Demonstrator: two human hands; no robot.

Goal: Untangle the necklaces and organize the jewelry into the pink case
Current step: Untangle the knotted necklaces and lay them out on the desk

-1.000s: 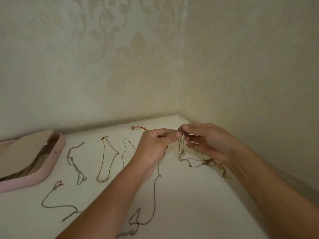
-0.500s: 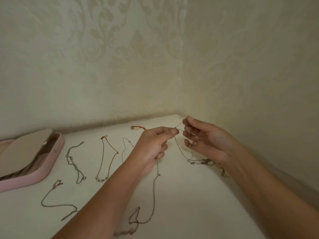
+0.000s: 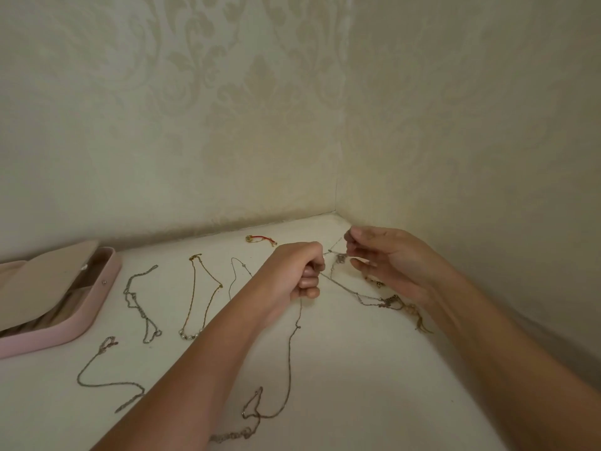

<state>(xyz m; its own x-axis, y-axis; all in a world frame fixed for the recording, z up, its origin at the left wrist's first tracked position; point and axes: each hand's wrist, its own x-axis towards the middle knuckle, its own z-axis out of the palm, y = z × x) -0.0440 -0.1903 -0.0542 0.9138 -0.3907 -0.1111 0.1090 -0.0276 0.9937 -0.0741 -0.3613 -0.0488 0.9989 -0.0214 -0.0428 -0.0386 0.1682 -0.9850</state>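
My left hand is curled into a fist and pinches a thin silver chain of the tangled necklaces lying near the right wall. My right hand pinches another strand of the same tangle between thumb and fingertips, just above and right of the left hand. The pink case lies open at the far left, its beige lid flap raised. Laid out separately on the white surface are a silver chain, a gold chain with pearls, a thin chain and a red cord bracelet.
Two more silver chains lie near the front: a wavy chain at left and a long chain running under my left wrist. Patterned walls meet in a corner behind the hands. White surface lies between my forearms.
My hands have drawn slightly apart and the strand between them is stretched. My left hand dropped a little and closed into a tighter fist; my right hand lifted its fingertips.
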